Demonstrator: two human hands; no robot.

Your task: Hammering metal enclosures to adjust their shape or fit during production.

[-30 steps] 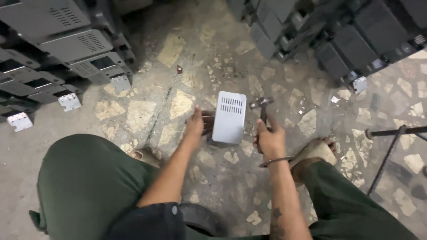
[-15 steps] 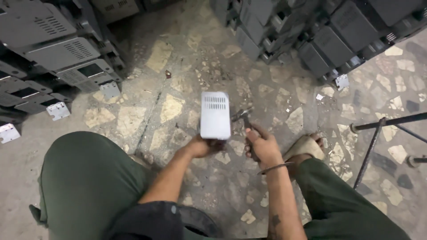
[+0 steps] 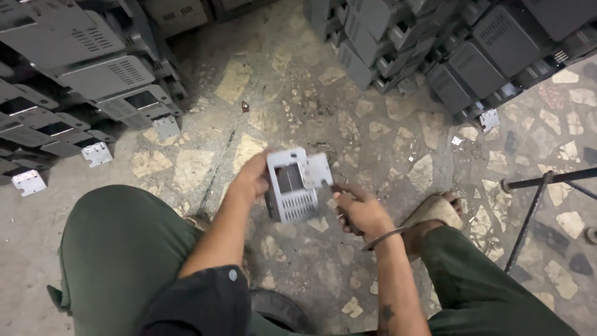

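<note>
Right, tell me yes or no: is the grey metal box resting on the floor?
No, the left hand holds the grey metal box up above the stone floor, with the right hand beside it.

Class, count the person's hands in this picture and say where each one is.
2. The left hand grips the grey metal box at its left side; the right hand is beside the box's lower right.

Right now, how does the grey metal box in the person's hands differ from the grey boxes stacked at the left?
The small grey vented metal box is held off the floor, tilted, in the left hand, with the right hand beside it; the stacked grey metal casings lie piled on the floor, untouched. The held box shows its window and slots to the camera; the stacked ones show sides and tops. Both are grey, boxy and vented.
</note>
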